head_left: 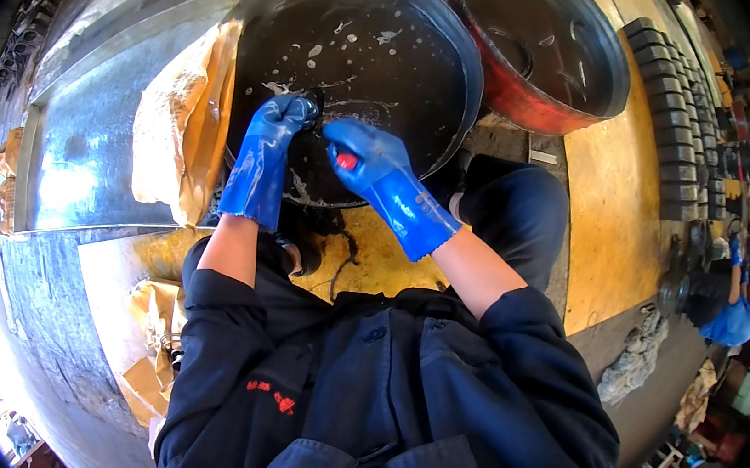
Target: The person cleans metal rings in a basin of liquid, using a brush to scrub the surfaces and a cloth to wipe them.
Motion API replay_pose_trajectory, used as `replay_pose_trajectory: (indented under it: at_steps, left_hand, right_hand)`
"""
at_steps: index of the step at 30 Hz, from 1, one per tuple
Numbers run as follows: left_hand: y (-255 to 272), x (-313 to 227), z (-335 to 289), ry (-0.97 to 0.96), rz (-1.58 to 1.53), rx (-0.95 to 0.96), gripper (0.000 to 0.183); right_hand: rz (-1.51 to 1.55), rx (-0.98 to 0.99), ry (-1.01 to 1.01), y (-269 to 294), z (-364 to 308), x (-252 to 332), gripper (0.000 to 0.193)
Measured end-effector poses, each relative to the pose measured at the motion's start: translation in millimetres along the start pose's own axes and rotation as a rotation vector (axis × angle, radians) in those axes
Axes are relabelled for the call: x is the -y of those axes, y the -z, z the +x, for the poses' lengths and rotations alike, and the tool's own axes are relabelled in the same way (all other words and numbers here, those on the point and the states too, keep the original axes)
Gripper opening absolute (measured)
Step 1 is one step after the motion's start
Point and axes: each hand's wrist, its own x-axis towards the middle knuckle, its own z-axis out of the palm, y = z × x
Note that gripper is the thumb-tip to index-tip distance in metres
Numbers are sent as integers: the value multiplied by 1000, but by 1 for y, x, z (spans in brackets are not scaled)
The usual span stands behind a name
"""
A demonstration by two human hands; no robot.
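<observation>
Both my hands wear long blue rubber gloves and are held over a large round tub (473,70) of dark liquid with pale froth spots. My left hand (278,126) is closed around a small dark part (316,105), which looks rounded; most of it is hidden by the glove. Just to the right, my right hand (367,155) is wrapped round a tool with a red handle end (345,161). The tool's other end cannot be made out against the dark liquid. A small gap separates the two hands.
A red round tub (511,97) with murky liquid stands at the far right. Brown wrapping paper (180,119) lies against the big tub's left side, by a metal tray (79,154). Dark blocks (674,129) are stacked in rows at right. Another person (731,316) works beyond.
</observation>
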Motion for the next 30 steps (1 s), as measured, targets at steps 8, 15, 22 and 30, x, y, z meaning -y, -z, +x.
replay_pose_trajectory:
  at_steps: [8, 15, 22, 30]
  left_hand:
    - [-14, -22, -18, -690, 1406, 42, 24]
    - [4, -99, -46, -433, 637, -415, 25]
    - [133, -93, -32, 120, 46, -286, 25]
    - [173, -115, -11, 409, 5, -262, 22]
  right_hand:
    - [-316, 141, -117, 23, -16, -34, 25]
    - [-277, 118, -256, 15, -34, -53, 26]
    - [-299, 188, -311, 12, -30, -51, 19]
    - [-300, 166, -314, 12, -34, -60, 20]
